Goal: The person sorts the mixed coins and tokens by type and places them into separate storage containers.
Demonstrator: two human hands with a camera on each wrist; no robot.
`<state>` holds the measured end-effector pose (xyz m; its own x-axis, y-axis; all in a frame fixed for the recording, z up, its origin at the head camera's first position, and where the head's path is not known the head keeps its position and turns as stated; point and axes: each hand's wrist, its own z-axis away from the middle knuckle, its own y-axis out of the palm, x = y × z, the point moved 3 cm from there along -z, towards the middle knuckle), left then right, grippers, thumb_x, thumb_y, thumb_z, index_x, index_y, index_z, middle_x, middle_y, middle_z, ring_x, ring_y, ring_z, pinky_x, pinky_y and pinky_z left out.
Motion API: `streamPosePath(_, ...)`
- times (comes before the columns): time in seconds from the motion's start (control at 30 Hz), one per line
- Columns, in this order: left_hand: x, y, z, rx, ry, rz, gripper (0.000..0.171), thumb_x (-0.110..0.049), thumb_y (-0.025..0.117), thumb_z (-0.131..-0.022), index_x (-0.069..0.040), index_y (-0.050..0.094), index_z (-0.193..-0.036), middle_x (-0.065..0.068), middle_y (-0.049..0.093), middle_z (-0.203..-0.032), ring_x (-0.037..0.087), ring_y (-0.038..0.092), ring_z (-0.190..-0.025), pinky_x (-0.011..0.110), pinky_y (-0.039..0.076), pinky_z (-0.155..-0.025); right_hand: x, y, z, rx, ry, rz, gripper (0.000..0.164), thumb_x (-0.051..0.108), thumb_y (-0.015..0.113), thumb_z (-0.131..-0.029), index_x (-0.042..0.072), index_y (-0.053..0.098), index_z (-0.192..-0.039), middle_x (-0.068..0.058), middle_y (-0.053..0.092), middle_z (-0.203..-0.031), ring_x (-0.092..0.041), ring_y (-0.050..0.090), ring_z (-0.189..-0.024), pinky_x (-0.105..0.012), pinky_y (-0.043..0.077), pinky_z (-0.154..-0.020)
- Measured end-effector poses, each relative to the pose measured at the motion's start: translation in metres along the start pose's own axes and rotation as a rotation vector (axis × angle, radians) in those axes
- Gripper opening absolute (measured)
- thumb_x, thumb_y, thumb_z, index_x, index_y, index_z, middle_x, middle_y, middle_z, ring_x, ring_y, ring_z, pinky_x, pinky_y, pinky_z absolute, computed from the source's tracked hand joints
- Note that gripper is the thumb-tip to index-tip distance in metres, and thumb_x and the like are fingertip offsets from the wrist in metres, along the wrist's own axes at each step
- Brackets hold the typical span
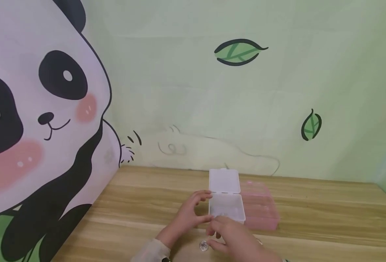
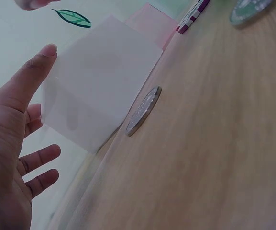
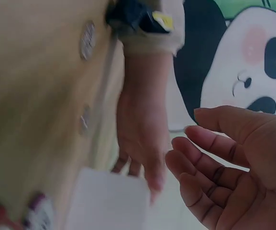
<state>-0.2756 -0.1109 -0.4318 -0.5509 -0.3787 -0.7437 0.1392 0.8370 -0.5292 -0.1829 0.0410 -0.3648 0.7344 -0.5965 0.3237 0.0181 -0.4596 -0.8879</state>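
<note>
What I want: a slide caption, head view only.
Left hand and right hand beside an open white rectangular plastic box, with a translucent pink plastic case alongside.

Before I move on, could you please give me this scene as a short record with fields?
White box: on the wooden table, hinged lid open and tipped back
Left grip: at the box's left side, fingers relaxed; firmness of contact unclear
Right grip: by the box's front edge, loosely curled, holding nothing visible
Clear disc: on the table, in front of the box
Pink container: see-through, right of the box
Backdrop: pale green, with a panda and leaves
</note>
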Motion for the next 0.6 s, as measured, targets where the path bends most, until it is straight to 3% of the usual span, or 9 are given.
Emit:
streamPosePath(0.2, 0.000, 0.000, 0.000, 0.013, -0.017, 0.029, 0.059, -0.027, 0.081, -0.076, -0.009, 0.057, -0.126, 0.003, 0.051, -0.142, 0.028, 0.055, -0.118, 0.052, 0.044, -0.100, 0.003, 0.021, 0.002, 0.170, -0.048, -0.041, 0.010, 0.021, 0.069, -0.086, 0.013, 0.067, -0.092, 0.007, 0.063, -0.088, 0.001, 0.055, -0.073, -0.012, 0.045, -0.065)
streamPosePath(0.33, -0.001, 0.000, -0.001, 0.016, -0.027, 0.020, 0.060, -0.027, 0.081, -0.075, -0.010, 0.057, -0.127, 0.002, 0.051, -0.142, 0.027, 0.054, -0.120, 0.051, 0.044, -0.101, 0.003, 0.030, 0.002, 0.262, -0.025, -0.045, 0.012, 0.024, 0.070, -0.085, 0.014, 0.068, -0.092, 0.008, 0.063, -0.087, 0.003, 0.052, -0.075, -0.012, 0.045, -0.067)
streamPosePath(0.6, 0.000, 0.001, -0.001, 0.006, -0.007, 0.020, 0.059, -0.026, 0.081, -0.075, -0.009, 0.057, -0.126, 0.003, 0.052, -0.141, 0.030, 0.055, -0.118, 0.052, 0.045, -0.099, 0.004, 0.046, 0.006, 0.276, 0.006, -0.067, 0.010, 0.025, 0.070, -0.082, 0.016, 0.070, -0.086, 0.011, 0.059, -0.079, 0.006, 0.049, -0.071, -0.011, 0.043, -0.065)
